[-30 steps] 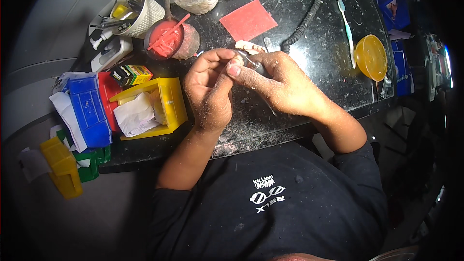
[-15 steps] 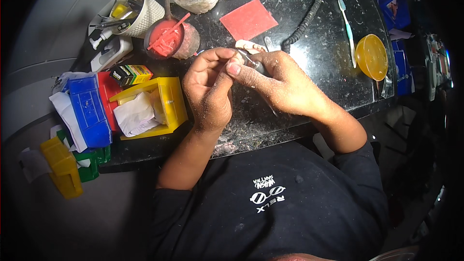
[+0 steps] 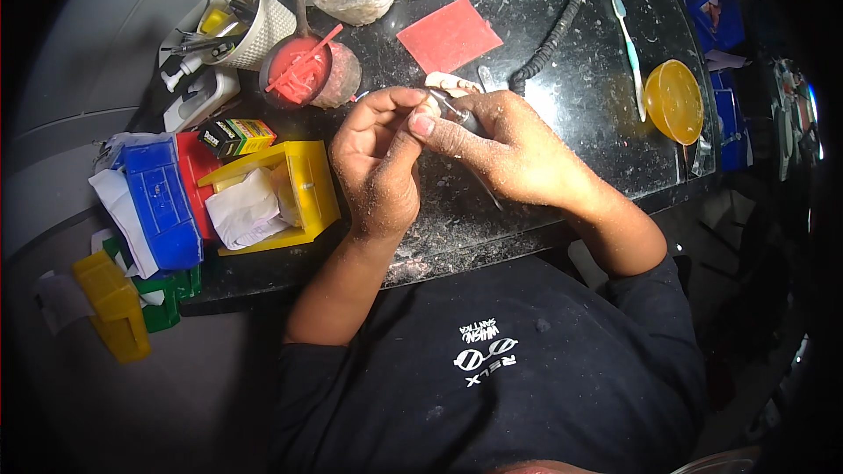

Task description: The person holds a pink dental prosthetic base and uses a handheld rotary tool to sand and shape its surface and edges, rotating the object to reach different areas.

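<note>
My left hand [image 3: 379,167] and my right hand [image 3: 505,145] meet fingertip to fingertip above the dark, dusty worktop. A slim silvery metal tool [image 3: 454,109] is gripped in my right fingers; a thin end shows below that palm. The left thumb and forefinger pinch close to its tip, on something small and mostly hidden. White dust coats both hands. Just beyond the fingertips lies a pale, curved piece [image 3: 452,82], partly covered, beside a small flat metal piece [image 3: 487,79]. Behind them is a pinkish-red sheet [image 3: 450,35].
At left stand a pan of red strips [image 3: 297,75], a white tool cup [image 3: 263,31], a small box [image 3: 237,136] and a yellow bin [image 3: 312,189] with papers. Right of the coiled black cord [image 3: 555,44] are a toothbrush [image 3: 630,57] and an amber bowl [image 3: 674,104].
Both hands keep nearly the same pose and grip. The whole view has shifted very slightly; nothing has been picked up or let go.
</note>
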{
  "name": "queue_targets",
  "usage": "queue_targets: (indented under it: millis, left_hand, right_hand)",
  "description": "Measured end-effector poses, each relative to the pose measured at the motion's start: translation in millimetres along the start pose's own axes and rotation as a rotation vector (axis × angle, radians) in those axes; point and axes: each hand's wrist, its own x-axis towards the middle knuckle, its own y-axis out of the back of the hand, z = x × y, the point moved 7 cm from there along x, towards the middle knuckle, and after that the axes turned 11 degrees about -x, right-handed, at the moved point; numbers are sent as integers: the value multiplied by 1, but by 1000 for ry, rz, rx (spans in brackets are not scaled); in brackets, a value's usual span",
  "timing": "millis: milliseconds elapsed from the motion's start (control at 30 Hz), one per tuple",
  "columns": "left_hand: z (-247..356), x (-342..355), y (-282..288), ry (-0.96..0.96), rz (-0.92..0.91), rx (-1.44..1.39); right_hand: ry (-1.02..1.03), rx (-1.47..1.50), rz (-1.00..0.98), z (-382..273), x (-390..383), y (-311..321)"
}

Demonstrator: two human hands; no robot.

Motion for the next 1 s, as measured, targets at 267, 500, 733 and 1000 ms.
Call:
queue_targets:
  millis: [267, 500, 733, 1000]
  left_hand:
    - [0, 0, 1, 11, 6, 9]
    - [0, -1, 0, 20, 11, 38]
    - [0, 0, 1, 33, 28, 63]
    - [-1, 1, 1, 19, 28, 28]
  right_hand:
    - [-9, -8, -22, 5, 1, 0]
    - [-19, 18, -22, -1, 0, 1]
    - [-4, 15, -15, 4, 2, 0]
    - [-16, -36, -35, -5, -1, 4]
